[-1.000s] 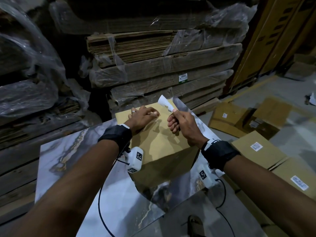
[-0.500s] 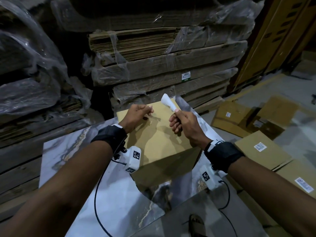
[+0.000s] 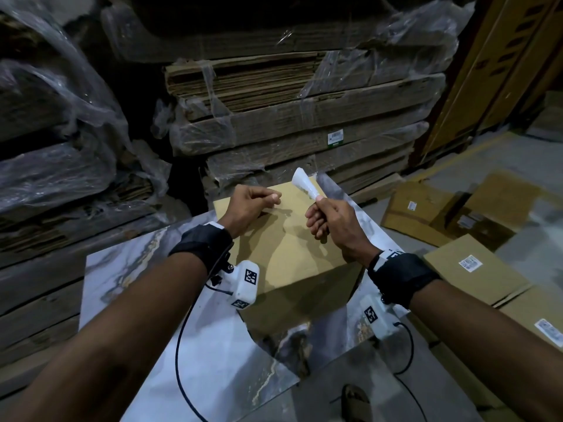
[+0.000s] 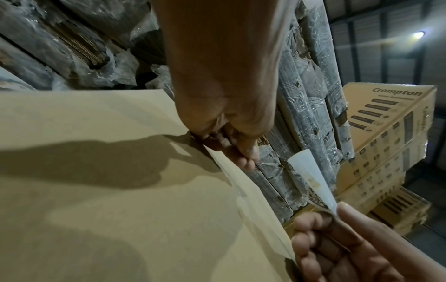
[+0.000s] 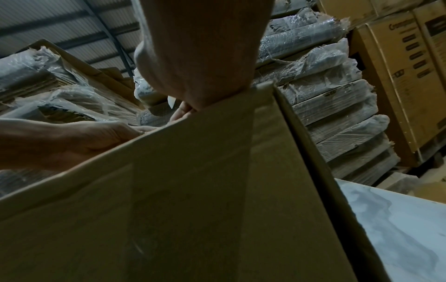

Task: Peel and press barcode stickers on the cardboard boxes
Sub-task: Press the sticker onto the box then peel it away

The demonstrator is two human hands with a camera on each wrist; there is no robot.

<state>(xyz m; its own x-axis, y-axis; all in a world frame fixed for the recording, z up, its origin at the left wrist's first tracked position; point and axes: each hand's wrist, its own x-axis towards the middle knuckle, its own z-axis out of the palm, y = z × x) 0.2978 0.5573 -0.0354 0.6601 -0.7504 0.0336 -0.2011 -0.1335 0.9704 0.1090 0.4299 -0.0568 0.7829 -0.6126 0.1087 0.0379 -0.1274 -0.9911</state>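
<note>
A plain brown cardboard box [image 3: 292,248] stands on the marble-patterned table [image 3: 137,287]. Above its far right corner my right hand [image 3: 320,201] pinches a curled white barcode sticker [image 3: 304,185] between thumb and forefinger. In the left wrist view the sticker [image 4: 311,181] shows dark print on its inner face under my right thumb. My left hand [image 3: 272,198] rests on the box's far edge with its fingers curled [image 4: 241,158]; I see nothing in it. A hand's width separates the two hands. In the right wrist view the box's side [image 5: 193,190] fills the frame and only the sticker's tip [image 5: 171,101] shows.
Plastic-wrapped stacks of flat cardboard [image 3: 289,117] rise right behind the table. Flat boxes with white labels [image 3: 470,263] lie on the floor to the right. Printed cartons [image 4: 386,124] stand at the far right. A sandalled foot [image 3: 356,403] is under the table's near edge.
My left hand has come off the sticker and drawn back left along the box's far edge. My right hand has lifted the sticker a little, up and to the right.
</note>
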